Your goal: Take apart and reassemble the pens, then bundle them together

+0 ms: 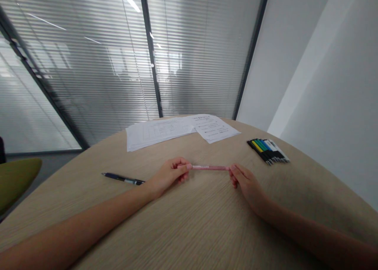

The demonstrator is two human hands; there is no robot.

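Observation:
A slim pink pen point(210, 168), with a pale label along part of its barrel, is stretched level between my two hands, low over the table. My left hand point(171, 174) pinches its left end between thumb and fingers. At the other end, the fingertips of my right hand point(246, 184) are closed on the tip. A dark pen point(121, 178) lies on the wood to the left, partly hidden behind my left wrist. Off to the right of my right hand rests a row of several pens point(265, 149) with black, yellow, green, blue and white barrels.
Printed paper sheets point(156, 133) lie overlapping toward the far edge of the rounded wooden table point(195, 222). Behind it stands a glass partition with blinds point(201, 65), and a white wall point(330, 104) rises on the right. An olive chair point(19, 181) is at the left.

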